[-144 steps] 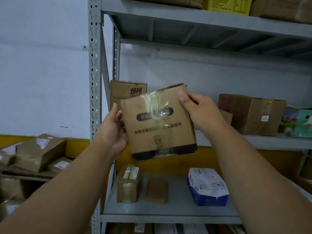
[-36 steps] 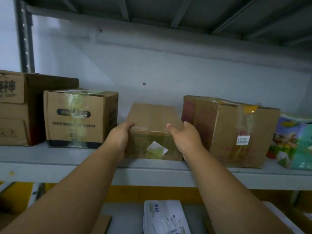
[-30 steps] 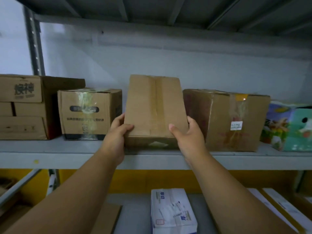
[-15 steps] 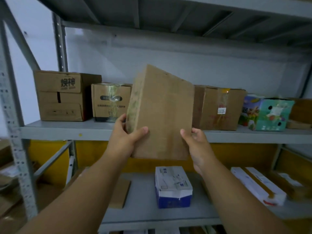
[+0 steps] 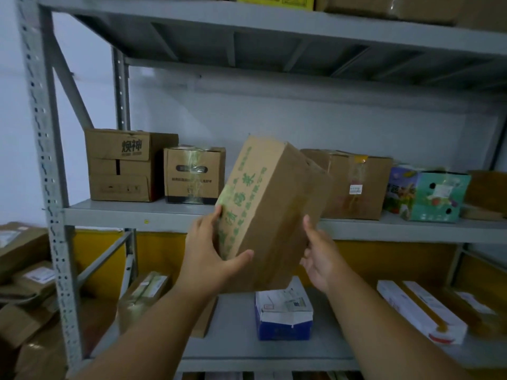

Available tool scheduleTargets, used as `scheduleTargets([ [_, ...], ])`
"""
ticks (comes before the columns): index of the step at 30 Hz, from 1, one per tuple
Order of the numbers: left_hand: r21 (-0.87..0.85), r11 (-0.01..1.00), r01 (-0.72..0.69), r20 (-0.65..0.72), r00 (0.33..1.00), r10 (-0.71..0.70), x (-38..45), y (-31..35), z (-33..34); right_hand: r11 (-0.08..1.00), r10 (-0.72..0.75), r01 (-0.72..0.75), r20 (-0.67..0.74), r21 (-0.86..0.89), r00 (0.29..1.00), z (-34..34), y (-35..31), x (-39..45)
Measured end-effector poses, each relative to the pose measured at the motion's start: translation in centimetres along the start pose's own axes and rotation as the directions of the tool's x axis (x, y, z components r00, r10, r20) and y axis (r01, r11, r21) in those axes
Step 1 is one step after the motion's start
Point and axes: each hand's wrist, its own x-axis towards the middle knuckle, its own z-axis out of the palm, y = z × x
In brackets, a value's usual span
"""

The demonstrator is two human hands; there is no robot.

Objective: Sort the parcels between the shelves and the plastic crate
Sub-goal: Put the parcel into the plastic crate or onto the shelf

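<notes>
Parcel: a brown cardboard box with green print (image 5: 263, 212) is being held in the air in front of the middle shelf (image 5: 164, 215), tilted, its top leaning right.
Left grip: the left hand (image 5: 211, 259) is clamping the printed left face, thumb hooked across the front near the lower corner.
Right grip: the right hand (image 5: 318, 256) is cupping the right edge, fingers curling behind it; how far they wrap, I cannot tell.
Step in hand: judging by the pose, they are turning it over to read it before choosing shelf or crate.
Doing it well: keeping 2 hands on opposite faces, rotating slowly, supporting the bottom corner.
Watch out: the taped box (image 5: 193, 175) and the large carton (image 5: 354, 185) are standing just behind.
Crate: not showing in this view.
</notes>
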Motion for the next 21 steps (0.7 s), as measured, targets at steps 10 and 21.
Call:
scheduleTargets([
  [10, -0.133, 0.946, 0.297, 0.078, 0.954, -0.289, -0.7, -1.0, 1.2, 0.901, -0.386, 0.358, -0.073, -0.246, 0.92, 1.0, 2.4, -3.8],
  [21, -0.64, 0.477, 0.603, 0.215, 0.736, -0.642, -0.3, -5.7, 0.2, 0.316, -0.677, 0.512, 0.189, -0.799, 0.712, 4.5, 3.8, -6.8],
])
